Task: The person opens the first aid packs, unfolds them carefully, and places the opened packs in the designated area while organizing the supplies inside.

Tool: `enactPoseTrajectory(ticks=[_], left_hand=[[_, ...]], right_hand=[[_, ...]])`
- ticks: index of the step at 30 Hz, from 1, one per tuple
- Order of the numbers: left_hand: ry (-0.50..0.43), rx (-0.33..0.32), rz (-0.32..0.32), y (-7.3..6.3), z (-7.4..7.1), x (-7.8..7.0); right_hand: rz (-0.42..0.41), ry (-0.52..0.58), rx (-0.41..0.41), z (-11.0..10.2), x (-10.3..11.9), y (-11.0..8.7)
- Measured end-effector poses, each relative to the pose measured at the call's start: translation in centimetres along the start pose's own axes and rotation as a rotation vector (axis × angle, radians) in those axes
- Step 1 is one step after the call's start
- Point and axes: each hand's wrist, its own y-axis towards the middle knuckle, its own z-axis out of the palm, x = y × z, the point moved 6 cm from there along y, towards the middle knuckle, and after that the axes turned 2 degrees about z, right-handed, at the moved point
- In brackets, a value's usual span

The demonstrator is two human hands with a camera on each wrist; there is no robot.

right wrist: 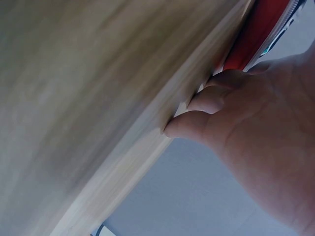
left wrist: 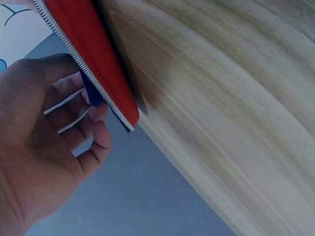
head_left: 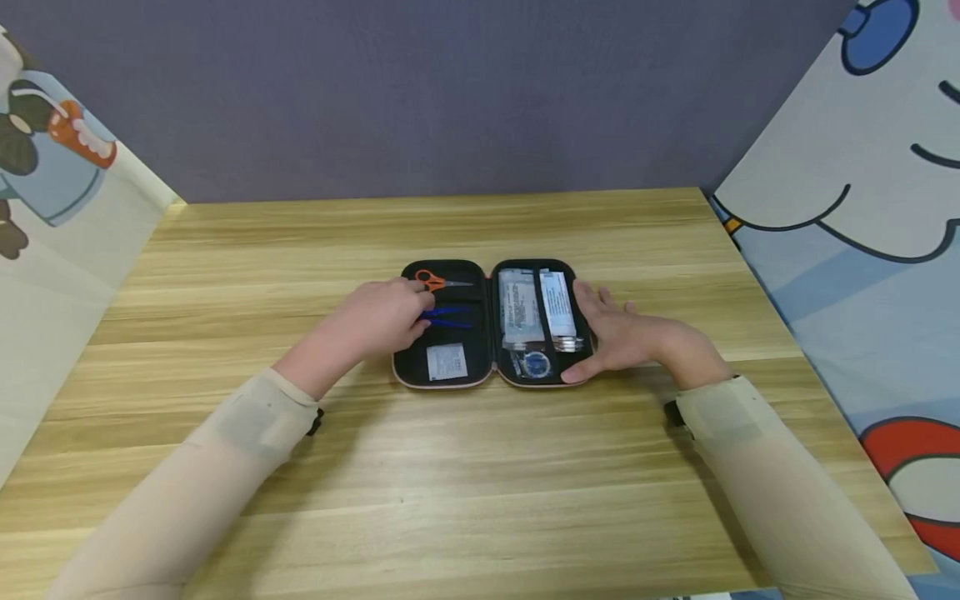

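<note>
A zippered case (head_left: 483, 379) with a black inside and a red outside (left wrist: 93, 44) lies unfolded on the table. My left hand (head_left: 386, 317) reaches over its left edge and pinches the blue tweezers (head_left: 453, 322) in the left half. In the left wrist view, a blue end of the tweezers (left wrist: 91, 91) shows by the fingers. Above them is a pair of scissors with orange handles (head_left: 429, 279); below lies a small white packet (head_left: 447, 362). Against the case's right edge rests my right hand (head_left: 622, 333), its fingers spread and touching the table.
The case's right half holds clear-wrapped packets (head_left: 521, 304), a white-and-blue packet (head_left: 557, 302) under a black strap, and a round blue item (head_left: 536, 364) in clear wrap. A grey panel (head_left: 450, 100) stands behind the wooden table (head_left: 465, 492), with cartoon-printed panels at both sides.
</note>
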Motion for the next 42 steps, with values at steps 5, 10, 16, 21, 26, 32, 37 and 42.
enactPoseTrajectory(ticks=[5,10,16,21,26,32,37,42], left_hand=[[0.025,0.015,-0.003,0.7,0.6,0.0],[0.032,0.033,-0.018,1.3,1.1,0.0],[0.034,0.029,-0.067,1.6,1.2,0.4],[0.071,-0.030,-0.091,1.3,0.9,0.9],[0.064,-0.067,-0.122,1.1,0.9,1.4],[0.043,-0.070,-0.133,1.2,1.0,1.6],[0.039,-0.060,-0.110,1.2,1.2,1.4],[0.048,-0.052,-0.096,1.2,1.3,1.2]], right_hand=[[0.001,0.001,0.004,0.1,0.0,0.0],[0.000,0.003,0.004,0.0,0.0,0.0],[0.001,0.006,0.005,0.1,0.0,0.0],[0.002,0.001,0.006,0.0,0.0,0.1],[0.003,0.002,0.009,0.0,0.0,0.0],[0.002,0.011,0.008,0.0,0.1,-0.1],[0.001,0.014,0.010,0.0,0.1,-0.1],[-0.005,0.012,0.009,0.0,0.1,-0.1]])
